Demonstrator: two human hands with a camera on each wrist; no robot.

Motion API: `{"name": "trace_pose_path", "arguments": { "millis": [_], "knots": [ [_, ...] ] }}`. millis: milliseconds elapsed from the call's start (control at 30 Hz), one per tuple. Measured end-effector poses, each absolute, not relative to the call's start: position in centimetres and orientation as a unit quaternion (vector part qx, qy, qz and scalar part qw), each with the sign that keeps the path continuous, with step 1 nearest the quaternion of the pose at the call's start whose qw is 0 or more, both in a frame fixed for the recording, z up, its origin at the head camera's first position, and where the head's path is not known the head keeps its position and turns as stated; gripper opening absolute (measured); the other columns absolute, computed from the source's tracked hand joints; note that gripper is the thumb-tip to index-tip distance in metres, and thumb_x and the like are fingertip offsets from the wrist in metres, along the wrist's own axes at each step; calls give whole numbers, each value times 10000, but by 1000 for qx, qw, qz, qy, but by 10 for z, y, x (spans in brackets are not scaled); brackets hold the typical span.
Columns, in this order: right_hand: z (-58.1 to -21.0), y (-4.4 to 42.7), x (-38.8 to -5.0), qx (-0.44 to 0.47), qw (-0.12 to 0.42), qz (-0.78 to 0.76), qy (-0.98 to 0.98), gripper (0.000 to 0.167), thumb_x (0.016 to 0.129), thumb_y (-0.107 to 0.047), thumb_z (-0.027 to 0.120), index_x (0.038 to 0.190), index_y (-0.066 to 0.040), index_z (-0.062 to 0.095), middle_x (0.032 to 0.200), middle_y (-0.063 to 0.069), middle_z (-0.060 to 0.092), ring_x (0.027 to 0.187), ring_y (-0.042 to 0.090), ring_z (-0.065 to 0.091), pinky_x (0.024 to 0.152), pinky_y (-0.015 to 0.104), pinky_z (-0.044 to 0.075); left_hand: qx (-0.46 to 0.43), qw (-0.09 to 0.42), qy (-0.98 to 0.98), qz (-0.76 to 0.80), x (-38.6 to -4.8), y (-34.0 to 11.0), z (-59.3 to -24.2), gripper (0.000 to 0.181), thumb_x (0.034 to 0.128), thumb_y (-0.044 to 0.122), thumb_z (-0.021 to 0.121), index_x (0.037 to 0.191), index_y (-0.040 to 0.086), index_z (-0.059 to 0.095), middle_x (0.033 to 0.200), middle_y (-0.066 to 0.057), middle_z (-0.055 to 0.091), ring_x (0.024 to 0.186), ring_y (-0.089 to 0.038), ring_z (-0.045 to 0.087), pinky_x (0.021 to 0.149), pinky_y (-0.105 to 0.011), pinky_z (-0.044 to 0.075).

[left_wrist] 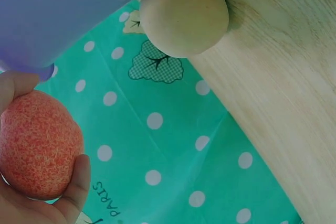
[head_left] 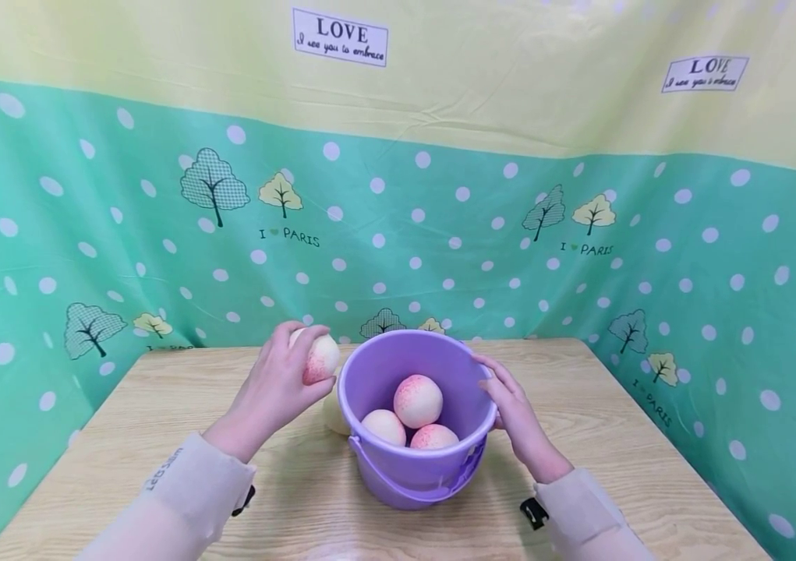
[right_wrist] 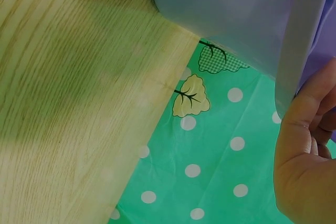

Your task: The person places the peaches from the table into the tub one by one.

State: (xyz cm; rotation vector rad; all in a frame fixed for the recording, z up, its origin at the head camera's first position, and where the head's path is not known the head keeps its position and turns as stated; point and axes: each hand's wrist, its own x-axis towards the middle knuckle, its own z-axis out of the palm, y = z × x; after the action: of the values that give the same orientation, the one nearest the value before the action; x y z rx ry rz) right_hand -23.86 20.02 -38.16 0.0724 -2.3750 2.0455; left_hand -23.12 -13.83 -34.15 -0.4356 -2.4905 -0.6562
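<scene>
A purple bucket (head_left: pixel 412 475) stands upright on the table with its handle hanging down at the front. Inside it lie three pink-and-cream peaches, the uppermost peach (head_left: pixel 418 401) resting near the far ones' middle. Beside the bucket's left rim, my left hand (head_left: pixel 284 389) holds another peach (head_left: pixel 320 358) above the table, fingers and thumb curled round it; its reddish side (left_wrist: pixel 42 145) faces the left wrist camera. My right hand (head_left: pixel 520 417) grips the bucket's right rim; the right wrist view shows its thumb (right_wrist: pixel 310 98) against the rim.
One pale peach (left_wrist: pixel 184 17) sits on the table just left of the bucket, mostly hidden in the head view by the bucket and left hand. The wooden table (head_left: pixel 180 405) ends at a green dotted curtain (head_left: pixel 398 257) behind and at both sides.
</scene>
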Motion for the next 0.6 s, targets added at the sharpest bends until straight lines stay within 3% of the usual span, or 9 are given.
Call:
{"name": "trace_pose_path", "arguments": {
  "millis": [400, 600],
  "knots": [
    [-382, 201, -238, 24, 3, 654, -756, 480, 952, -222, 479, 1430, -254, 500, 1423, 189, 491, 707, 195, 614, 559, 292, 513, -170, 259, -920, -239, -229, -136, -334, 667, 749, 222, 820, 1346, 166, 528, 1380, -228, 429, 1189, -445, 512, 886, -585, 510],
    [-383, 201, -239, 25, 2, 654, -756, 478, 955, -220, 474, 1431, -254, 498, 1410, 197, 496, 673, 173, 603, 558, 290, 511, -171, 266, -919, -236, -229, -135, -332, 664, 752, 217, 817, 1347, 162, 529, 1360, -222, 437, 1144, -438, 527, 867, -570, 515]
  ]
}}
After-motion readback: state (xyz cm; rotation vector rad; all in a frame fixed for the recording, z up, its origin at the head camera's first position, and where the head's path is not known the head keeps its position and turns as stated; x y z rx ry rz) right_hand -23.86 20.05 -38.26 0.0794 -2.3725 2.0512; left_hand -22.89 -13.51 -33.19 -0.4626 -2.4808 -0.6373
